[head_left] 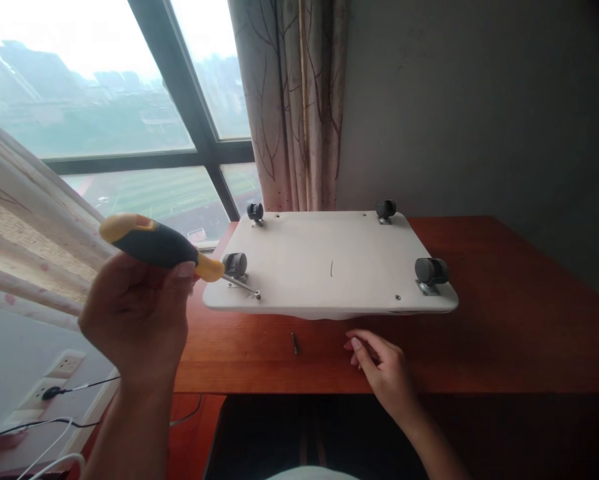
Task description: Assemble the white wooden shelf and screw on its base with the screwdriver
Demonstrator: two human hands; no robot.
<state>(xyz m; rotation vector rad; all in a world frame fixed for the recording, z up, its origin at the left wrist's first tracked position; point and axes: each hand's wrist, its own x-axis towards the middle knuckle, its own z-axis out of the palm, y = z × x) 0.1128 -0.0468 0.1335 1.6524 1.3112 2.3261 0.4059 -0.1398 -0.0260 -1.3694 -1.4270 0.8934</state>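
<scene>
My left hand [134, 313] is raised at the left, closed round a yellow-and-black screwdriver [162, 247]. Its metal tip reaches the near left corner of a white board [329, 263] lying on the wooden table [504, 333]. Black caster wheels sit at the board's corners: near left [235, 265], far left [255, 212], far right [386, 209], near right [432, 272]. My right hand [382, 363] rests on the table in front of the board with fingers loosely curled, nothing visible in it. A small dark screw [294, 343] lies on the table left of that hand.
A window [129, 120] and patterned curtain [292, 100] stand behind the table; a grey wall [479, 100] is at the right. A wall socket [66, 365] with plugged cables is at lower left. The table's front edge runs just below my right hand.
</scene>
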